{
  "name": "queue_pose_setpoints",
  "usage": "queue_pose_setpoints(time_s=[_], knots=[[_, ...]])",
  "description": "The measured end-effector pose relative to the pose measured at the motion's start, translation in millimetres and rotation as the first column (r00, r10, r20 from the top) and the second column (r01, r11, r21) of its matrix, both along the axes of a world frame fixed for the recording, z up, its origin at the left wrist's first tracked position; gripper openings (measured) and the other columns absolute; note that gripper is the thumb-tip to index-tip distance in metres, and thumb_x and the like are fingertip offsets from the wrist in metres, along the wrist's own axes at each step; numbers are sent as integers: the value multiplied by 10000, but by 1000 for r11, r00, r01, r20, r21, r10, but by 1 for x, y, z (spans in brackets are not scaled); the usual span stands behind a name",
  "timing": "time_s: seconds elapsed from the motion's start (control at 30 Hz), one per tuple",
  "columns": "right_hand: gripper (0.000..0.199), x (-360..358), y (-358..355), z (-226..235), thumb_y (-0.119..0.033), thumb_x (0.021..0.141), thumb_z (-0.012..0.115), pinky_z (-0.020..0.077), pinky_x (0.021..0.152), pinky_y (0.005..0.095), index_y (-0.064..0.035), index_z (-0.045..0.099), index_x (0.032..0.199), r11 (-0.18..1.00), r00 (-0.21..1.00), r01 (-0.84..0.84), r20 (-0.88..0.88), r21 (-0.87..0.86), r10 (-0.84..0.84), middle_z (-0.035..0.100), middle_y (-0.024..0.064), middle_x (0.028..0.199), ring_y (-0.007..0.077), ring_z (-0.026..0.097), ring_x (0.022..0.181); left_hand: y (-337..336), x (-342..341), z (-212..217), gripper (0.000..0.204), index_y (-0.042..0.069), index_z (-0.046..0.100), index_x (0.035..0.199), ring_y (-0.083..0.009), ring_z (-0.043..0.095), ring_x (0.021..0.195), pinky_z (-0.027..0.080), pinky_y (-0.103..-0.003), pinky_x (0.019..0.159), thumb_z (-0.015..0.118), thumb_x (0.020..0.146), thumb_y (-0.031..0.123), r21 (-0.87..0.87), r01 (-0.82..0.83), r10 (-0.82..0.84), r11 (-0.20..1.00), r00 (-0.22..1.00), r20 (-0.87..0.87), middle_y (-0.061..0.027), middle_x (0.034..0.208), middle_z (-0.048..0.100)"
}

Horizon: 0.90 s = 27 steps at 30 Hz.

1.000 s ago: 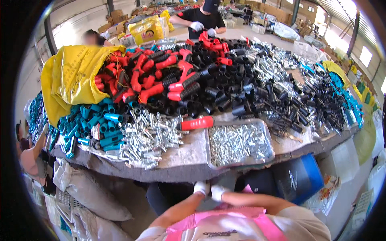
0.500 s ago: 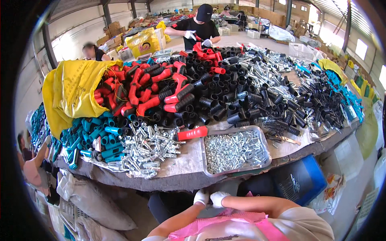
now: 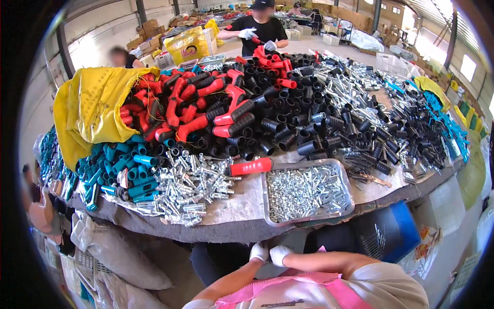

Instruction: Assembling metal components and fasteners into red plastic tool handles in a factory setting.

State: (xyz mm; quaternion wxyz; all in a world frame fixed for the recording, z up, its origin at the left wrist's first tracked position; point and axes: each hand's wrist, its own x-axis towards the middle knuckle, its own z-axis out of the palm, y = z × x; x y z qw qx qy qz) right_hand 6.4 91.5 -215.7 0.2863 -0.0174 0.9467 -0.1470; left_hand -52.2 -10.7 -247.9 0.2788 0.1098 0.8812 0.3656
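Note:
My left hand (image 3: 259,252) and my right hand (image 3: 280,255), both in white gloves, are close together over my lap, below the table's front edge. Only their backs show; the fingers are hidden, so I cannot tell whether they hold anything. Just beyond the table edge stands a clear plastic tray (image 3: 350,201) of small metal screws and pins. A red-and-black tool handle (image 3: 250,167) lies behind it, on the left. Left of the tray is a heap of silver metal fittings (image 3: 190,188).
Teal plastic tubes (image 3: 144,161), red-and-black handles (image 3: 193,126) and black sleeves (image 3: 309,148) are piled across the table. A yellow sack (image 3: 98,105) lies at the left. Under the table's right side is a blue bin (image 3: 404,226). A co-worker (image 3: 259,33) in white gloves holds a part across the table.
The view has shifted slightly, so the table contents appear a little farther right. The co-worker opposite has raised their head and hands. My hands remain together at nearly the same place.

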Motion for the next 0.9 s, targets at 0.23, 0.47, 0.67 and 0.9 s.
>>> queue_pose_setpoints(time_s=[0.23,0.47,0.67,0.9], knots=[[294,-18,2,76,-205,712,579,506,762,426,-21,675,920,995,991,-72,104,-70,79,654,203,934,321,643,867,-11,-2,11,396,18,624,1028,-391,555,1021,458,-425,853,473,863,345,-25,-144,144,989,989,16,-237,1073,596],[305,-21,4,42,-260,682,616,515,735,444,-49,682,892,987,985,-159,67,-38,161,667,180,893,326,652,818,-8,4,-1,309,23,609,1045,-366,564,1011,458,-421,868,442,857,203,-53,-97,93,994,993,-66,-234,1079,593],[335,-13,-6,5,-309,717,596,514,741,446,-48,686,906,996,997,69,45,-49,-67,665,180,916,331,652,835,-16,-16,-88,352,119,662,994,-359,600,963,489,-453,806,382,893,308,-200,194,-222,961,967,-129,-157,1024,640],[398,-9,-2,90,-321,735,599,492,818,438,-30,647,1003,987,975,108,209,-119,-81,632,214,1019,344,621,943,-14,-14,10,399,65,602,1080,-411,525,1035,435,-453,855,440,881,370,-123,99,-106,987,993,-54,-244,1071,584]])
